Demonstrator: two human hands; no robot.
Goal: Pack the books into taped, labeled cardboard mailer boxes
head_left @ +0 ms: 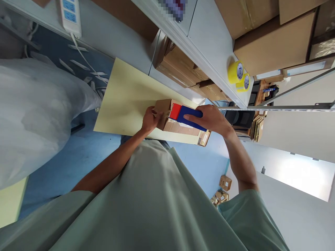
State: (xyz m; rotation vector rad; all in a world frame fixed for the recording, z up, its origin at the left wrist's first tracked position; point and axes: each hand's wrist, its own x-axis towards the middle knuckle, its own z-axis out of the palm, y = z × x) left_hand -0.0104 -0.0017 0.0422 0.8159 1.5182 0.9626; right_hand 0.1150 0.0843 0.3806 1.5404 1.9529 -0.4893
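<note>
A brown cardboard box [162, 107] lies lengthwise on the pale yellow board [128, 94] in front of me. My left hand [151, 120] is at the box's left end, fingers bent against its edge. In my right hand [210, 118] is a flat blue and red piece [192, 115], blue along most of its length and red at its left end. The thumb lies across its face. This piece is over the box, covering part of it; whether it touches inside cannot be seen. A second small carton end [204, 138] shows at the right.
A white shelf [209, 42] runs along the far side, with two rolls of yellow tape [235, 72] on it. Large cartons [272, 45] stand behind. A power strip [70, 15] lies at upper left. A big white sack [39, 115] bulges at left.
</note>
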